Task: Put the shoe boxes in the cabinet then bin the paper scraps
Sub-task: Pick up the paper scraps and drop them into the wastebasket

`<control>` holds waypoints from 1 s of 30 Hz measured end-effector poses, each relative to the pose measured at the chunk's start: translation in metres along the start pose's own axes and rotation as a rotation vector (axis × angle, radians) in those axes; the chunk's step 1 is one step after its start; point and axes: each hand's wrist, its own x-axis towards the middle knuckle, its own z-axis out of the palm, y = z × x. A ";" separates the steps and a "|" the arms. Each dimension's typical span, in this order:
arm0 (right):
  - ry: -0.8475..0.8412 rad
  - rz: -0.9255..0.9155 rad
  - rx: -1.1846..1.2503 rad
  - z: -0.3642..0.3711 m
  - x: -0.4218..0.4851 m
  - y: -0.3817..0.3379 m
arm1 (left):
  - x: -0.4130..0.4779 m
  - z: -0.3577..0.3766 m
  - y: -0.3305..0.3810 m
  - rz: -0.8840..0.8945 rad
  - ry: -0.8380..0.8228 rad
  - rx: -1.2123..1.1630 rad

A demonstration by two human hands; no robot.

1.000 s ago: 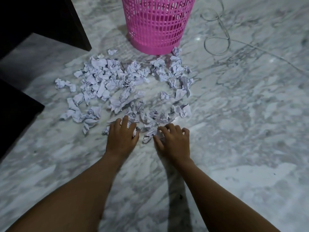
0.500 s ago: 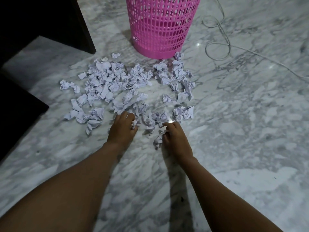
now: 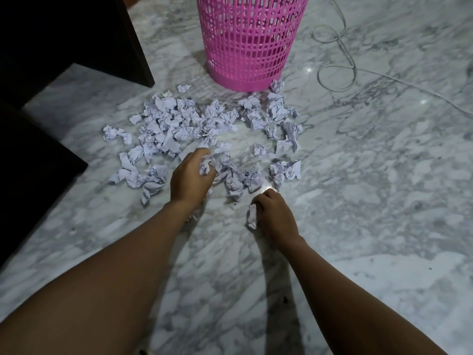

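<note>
Several crumpled white paper scraps (image 3: 174,126) lie scattered on the marble floor (image 3: 358,201) in front of a pink slotted plastic bin (image 3: 248,39). My left hand (image 3: 190,175) sits at the near edge of the pile, fingers curled round a crumpled scrap (image 3: 204,167). Nearer to me and to the right, my right hand (image 3: 272,213) grips another scrap (image 3: 252,216) that sticks out at its left side. No shoe boxes are in view.
Dark furniture (image 3: 64,37) fills the upper left, and another dark edge (image 3: 30,165) juts in at the left. A thin grey cable (image 3: 340,55) loops over the floor right of the bin. The bin's rim is cut off by the frame.
Both hands went from lying flat on the scraps to curling round them. The left hand moved forward into the pile; the right hand drew back slightly with its scrap.
</note>
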 end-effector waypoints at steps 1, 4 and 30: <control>0.011 -0.001 -0.035 0.000 0.000 0.000 | 0.000 -0.004 -0.001 -0.006 0.001 -0.007; 0.071 0.057 0.025 0.002 -0.003 -0.003 | 0.000 -0.013 -0.007 -0.025 0.013 0.038; 0.379 0.000 -0.040 -0.006 0.041 -0.035 | -0.071 0.023 -0.060 0.052 0.040 0.544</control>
